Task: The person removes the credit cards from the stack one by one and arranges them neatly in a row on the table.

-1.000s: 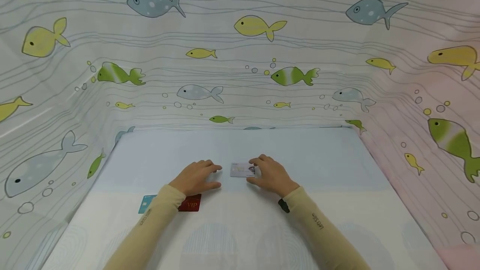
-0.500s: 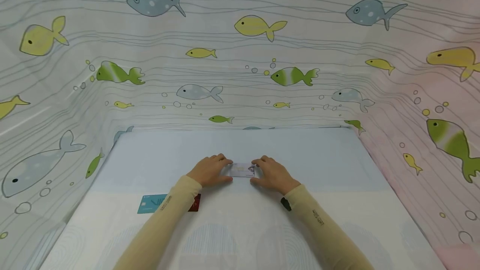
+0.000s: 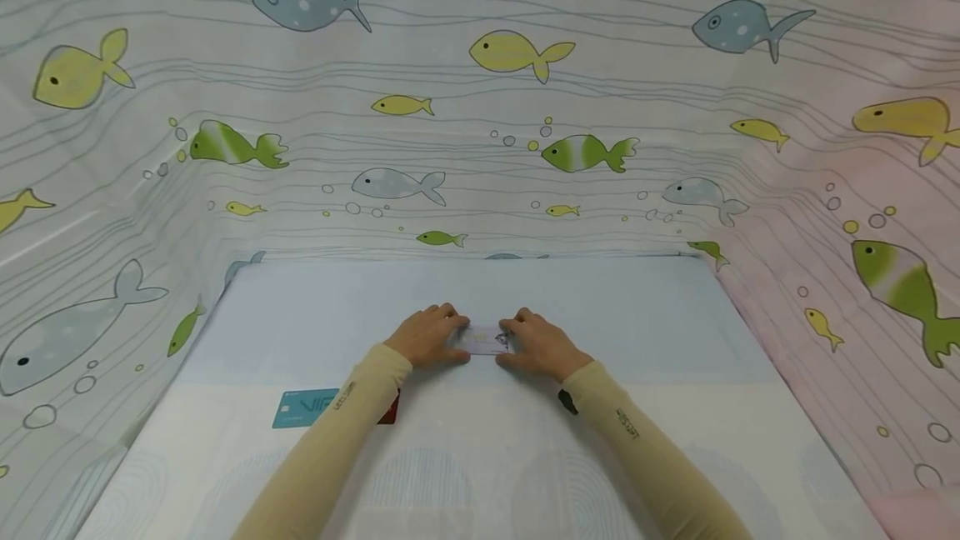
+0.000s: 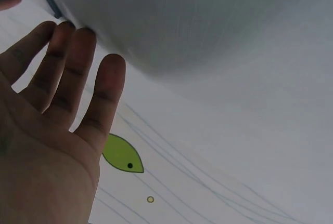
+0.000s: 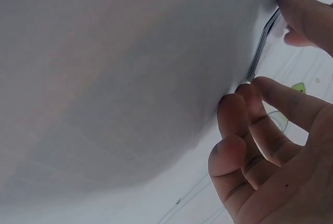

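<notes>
- while the left hand (image 3: pixel 431 336) pinches the left end of the pale card (image 3: pixel 483 340) between thumb and fingers, the right hand (image 3: pixel 540 344) pinches its right end
- pale card: between both hands, over the table (image 3: pixel 465 423); whether it touches, i cannot tell
- blue card (image 3: pixel 300 408) and red card (image 3: pixel 390 411): nearer the person, partly behind the left sleeve (image 3: pixel 330 448)

Soft light falls evenly around the bare left hand (image 3: pixel 427 336) and bare right hand (image 3: pixel 546 345), the wrist views dimmer.
</notes>
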A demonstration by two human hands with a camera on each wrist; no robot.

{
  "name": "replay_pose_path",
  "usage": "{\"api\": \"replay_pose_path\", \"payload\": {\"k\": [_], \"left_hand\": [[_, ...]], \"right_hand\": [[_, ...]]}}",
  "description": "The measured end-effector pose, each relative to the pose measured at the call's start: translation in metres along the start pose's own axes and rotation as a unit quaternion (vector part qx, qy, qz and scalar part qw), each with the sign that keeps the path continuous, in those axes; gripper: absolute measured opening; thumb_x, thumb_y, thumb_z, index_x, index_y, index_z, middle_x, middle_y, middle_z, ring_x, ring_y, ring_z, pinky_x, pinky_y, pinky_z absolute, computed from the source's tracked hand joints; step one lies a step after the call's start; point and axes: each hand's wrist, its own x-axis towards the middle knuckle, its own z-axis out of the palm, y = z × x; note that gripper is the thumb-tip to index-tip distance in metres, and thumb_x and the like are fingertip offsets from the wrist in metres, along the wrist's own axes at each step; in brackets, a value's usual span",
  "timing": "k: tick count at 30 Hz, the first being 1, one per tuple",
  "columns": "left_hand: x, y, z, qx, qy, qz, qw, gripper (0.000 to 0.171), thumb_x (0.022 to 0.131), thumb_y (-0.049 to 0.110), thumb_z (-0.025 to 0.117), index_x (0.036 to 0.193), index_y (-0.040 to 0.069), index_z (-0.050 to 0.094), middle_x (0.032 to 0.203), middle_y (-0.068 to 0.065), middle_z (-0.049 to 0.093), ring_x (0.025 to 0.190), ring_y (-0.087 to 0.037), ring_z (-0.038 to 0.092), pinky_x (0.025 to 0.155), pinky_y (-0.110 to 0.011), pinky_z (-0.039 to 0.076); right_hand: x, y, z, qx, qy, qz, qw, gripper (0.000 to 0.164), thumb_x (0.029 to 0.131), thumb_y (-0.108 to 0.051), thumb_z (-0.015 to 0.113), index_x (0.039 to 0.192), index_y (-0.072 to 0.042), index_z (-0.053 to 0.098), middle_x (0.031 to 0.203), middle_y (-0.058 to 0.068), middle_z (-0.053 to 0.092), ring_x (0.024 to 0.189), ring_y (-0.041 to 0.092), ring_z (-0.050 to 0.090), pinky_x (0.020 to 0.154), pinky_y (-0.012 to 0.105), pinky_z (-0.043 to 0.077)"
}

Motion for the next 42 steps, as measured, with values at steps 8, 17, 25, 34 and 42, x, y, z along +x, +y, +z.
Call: {"api": "replay_pose_path", "payload": {"k": [8, 17, 25, 34, 42], "left_hand": [[-0.001, -0.002, 0.001, -0.003, 0.004, 0.008, 1.0000, 0.061, 0.086, 0.048, 0.078, 0.134, 0.012, 0.065, 0.125, -0.007, 0.060, 0.108, -0.026, 0.059, 0.091, -0.042, 0.051], [0.003, -0.008, 0.009, 0.003, 0.004, 0.012, 0.9999, 0.063, 0.086, 0.051, 0.077, 0.135, 0.014, 0.065, 0.125, -0.005, 0.059, 0.109, -0.025, 0.059, 0.091, -0.043, 0.051], [0.004, -0.009, 0.008, 0.002, 0.008, 0.025, 0.9996, 0.062, 0.087, 0.051, 0.077, 0.135, 0.014, 0.066, 0.124, -0.006, 0.060, 0.109, -0.026, 0.060, 0.090, -0.044, 0.052], [0.003, -0.009, 0.006, 0.000, 0.025, 0.044, 0.9987, 0.057, 0.087, 0.046, 0.078, 0.131, 0.011, 0.068, 0.121, -0.007, 0.061, 0.103, -0.026, 0.060, 0.086, -0.043, 0.053], [0.004, -0.008, 0.004, -0.006, 0.019, 0.040, 0.9990, 0.056, 0.087, 0.046, 0.078, 0.131, 0.012, 0.068, 0.121, -0.007, 0.062, 0.105, -0.026, 0.061, 0.088, -0.043, 0.053]], "right_hand": [[0.007, 0.000, -0.001, -0.001, -0.027, 0.015, 1.000, 0.065, 0.089, -0.046, 0.076, 0.142, -0.012, 0.059, 0.125, 0.007, 0.055, 0.108, 0.021, 0.057, 0.090, 0.041, 0.052], [0.011, 0.003, 0.000, -0.010, -0.029, 0.007, 1.000, 0.065, 0.088, -0.049, 0.077, 0.139, -0.012, 0.062, 0.120, 0.004, 0.056, 0.104, 0.017, 0.057, 0.089, 0.038, 0.052], [0.010, 0.003, -0.001, -0.015, -0.020, 0.003, 1.000, 0.063, 0.088, -0.049, 0.076, 0.138, -0.012, 0.063, 0.119, 0.003, 0.057, 0.103, 0.017, 0.058, 0.089, 0.037, 0.052], [0.011, 0.005, 0.000, -0.032, -0.008, -0.013, 0.999, 0.061, 0.087, -0.049, 0.077, 0.135, -0.012, 0.066, 0.118, 0.003, 0.058, 0.099, 0.015, 0.058, 0.087, 0.035, 0.052], [0.011, 0.007, -0.001, -0.021, 0.004, -0.031, 0.999, 0.059, 0.087, -0.047, 0.079, 0.132, -0.010, 0.068, 0.115, 0.002, 0.059, 0.094, 0.013, 0.057, 0.085, 0.034, 0.052]]}}
